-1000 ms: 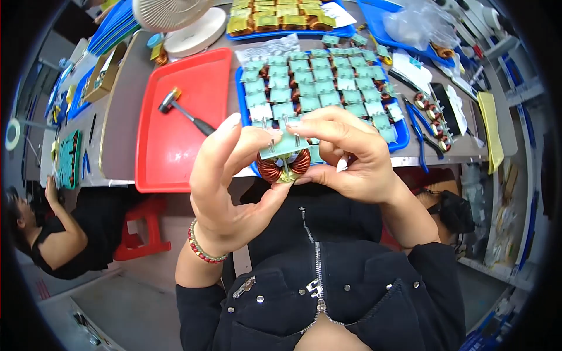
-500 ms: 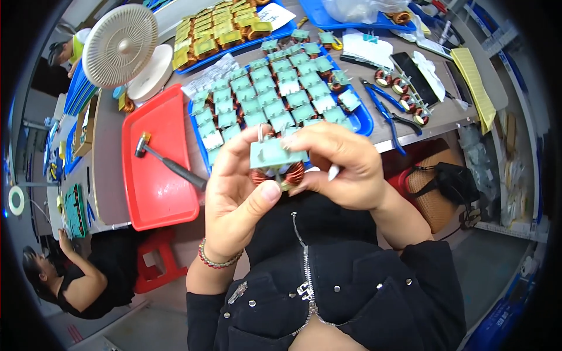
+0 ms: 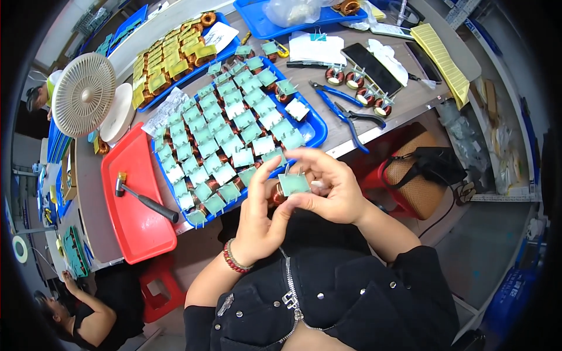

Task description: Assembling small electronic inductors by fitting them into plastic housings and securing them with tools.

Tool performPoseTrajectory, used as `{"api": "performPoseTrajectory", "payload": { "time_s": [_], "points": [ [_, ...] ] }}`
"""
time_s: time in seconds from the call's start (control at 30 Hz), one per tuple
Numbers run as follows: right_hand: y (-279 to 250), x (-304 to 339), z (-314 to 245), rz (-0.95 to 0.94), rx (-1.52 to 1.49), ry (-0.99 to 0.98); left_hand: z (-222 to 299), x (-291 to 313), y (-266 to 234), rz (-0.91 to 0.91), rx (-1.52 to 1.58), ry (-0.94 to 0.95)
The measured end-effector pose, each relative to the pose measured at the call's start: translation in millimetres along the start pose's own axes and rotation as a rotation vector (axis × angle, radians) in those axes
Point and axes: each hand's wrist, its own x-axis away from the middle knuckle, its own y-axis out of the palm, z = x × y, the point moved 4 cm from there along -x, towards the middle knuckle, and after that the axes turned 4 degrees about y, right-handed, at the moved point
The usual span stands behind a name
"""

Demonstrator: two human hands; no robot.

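Note:
A copper-wound toroid coil with a pale green board (image 3: 294, 183) on it is between my two hands, just off the tray's near edge. My left hand (image 3: 261, 219) grips its left side, thumb and forefinger around the windings. On the other side my right hand (image 3: 339, 190) pinches the board's edge between thumb and fingers. A small white tip shows among the right fingers; what it belongs to is hidden. Beyond my hands, a blue tray (image 3: 319, 120) holds rows of similar coils with green boards and upright pins.
To the left lies a red tray (image 3: 137, 219) with a hammer (image 3: 146, 200) in it, near a white fan (image 3: 85, 93). Blue-handled pliers (image 3: 345, 120), loose coils (image 3: 355, 79) and a dark phone (image 3: 373, 67) lie at the right. A seated person (image 3: 88, 310) works at far left.
The coil has been turned so its board shows more of its flat face. My hands sit slightly lower and closer together, and the whole view has shifted and rotated.

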Motion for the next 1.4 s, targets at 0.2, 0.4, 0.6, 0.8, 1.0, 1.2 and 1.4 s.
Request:
{"api": "performPoseTrajectory", "payload": {
  "time_s": [0.2, 0.4, 0.6, 0.8, 1.0, 1.2, 1.4],
  "points": [
    [-38, -3, -2, 0.446, 0.133, -0.253, 4, -20, 8, -0.042, -0.162, -0.045],
    [-60, -22, 33, 0.571, 0.365, 0.016, -2, -14, 0, -0.023, -0.163, -0.087],
    [-57, -23, 30, 0.546, 0.826, -0.044, -4, -3, -12, 0.043, -0.230, -0.106],
    [-64, -3, 14, 0.543, 0.786, -0.117, -15, 30, -31, 0.168, -0.172, -0.081],
    [-78, 29, 17, 0.573, 0.800, -0.115, -9, 38, -29, 0.192, -0.240, -0.058],
    [-125, 17, -15, 0.744, 1.162, -0.138, -7, 74, -73, 0.461, -0.386, -0.109],
    [-141, 8, -21, 0.837, 1.179, -0.131, -8, 112, -118, 0.798, -0.290, -0.074]
  ]
}}
